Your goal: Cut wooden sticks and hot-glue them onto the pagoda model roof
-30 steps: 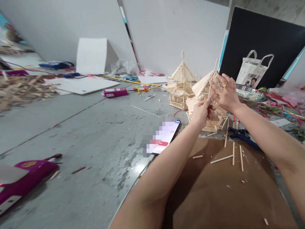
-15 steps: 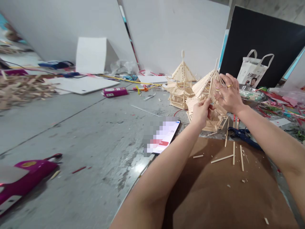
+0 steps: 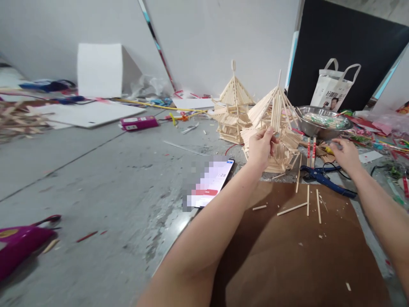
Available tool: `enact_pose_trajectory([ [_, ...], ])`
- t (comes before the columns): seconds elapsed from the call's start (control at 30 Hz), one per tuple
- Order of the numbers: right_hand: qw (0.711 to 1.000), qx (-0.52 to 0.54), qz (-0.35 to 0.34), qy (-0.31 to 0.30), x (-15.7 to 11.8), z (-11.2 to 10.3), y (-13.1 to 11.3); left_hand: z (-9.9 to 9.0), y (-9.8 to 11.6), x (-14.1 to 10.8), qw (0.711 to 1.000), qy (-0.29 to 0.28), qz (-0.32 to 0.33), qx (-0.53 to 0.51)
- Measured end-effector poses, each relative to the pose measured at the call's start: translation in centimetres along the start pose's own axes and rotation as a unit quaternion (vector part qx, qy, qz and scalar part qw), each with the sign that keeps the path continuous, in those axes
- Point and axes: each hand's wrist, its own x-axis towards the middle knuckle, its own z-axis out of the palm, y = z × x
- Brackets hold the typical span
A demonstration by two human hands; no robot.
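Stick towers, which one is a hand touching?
The nearer tower, on the right: the left hand is on it. The left tower, farther back, has no hand on it.

The near stick model [image 3: 263, 111] and the far stick model [image 3: 234, 94] both reach me from afar as pale cream, lined with thin parallel stripes. I see a brown sheet [image 3: 287, 256] near, grey floor [image 3: 105, 192] at left, magenta on the far boxy device [image 3: 139, 123], dark blue on the hand tool [image 3: 335, 183] at right. Far right, I get a black panel [image 3: 351, 42] and a white bag [image 3: 330, 87] with dark lettering.
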Motion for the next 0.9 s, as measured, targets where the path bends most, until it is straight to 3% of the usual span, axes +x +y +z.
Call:
enact_pose_trajectory([
  [0.13,0.974,-0.098,0.133,-0.153,-1.1,0.2,1.8,-0.1,-0.2,0.1,1.0,0.0,0.023,-0.012],
  [0.23,0.95,-0.141,0.172,-0.218,-1.6,0.4,2.3,-0.1,-0.1,0.2,0.999,0.004,0.034,-0.006],
  [0.43,0.929,-0.19,0.202,-0.245,-2.2,1.0,3.7,-0.2,-0.1,0.3,0.999,0.013,0.047,0.01],
  [0.6,0.937,-0.209,0.225,-0.165,-1.5,1.4,5.2,-0.3,-0.4,0.3,0.998,0.021,0.049,0.013],
  [0.77,0.883,-0.187,0.342,-0.262,-0.4,2.0,7.2,-0.3,-0.5,0.0,0.997,0.037,0.061,0.006],
  [0.9,0.891,-0.153,0.323,-0.28,0.3,2.5,8.5,-0.2,-0.5,-0.2,0.997,0.042,0.063,0.005],
])
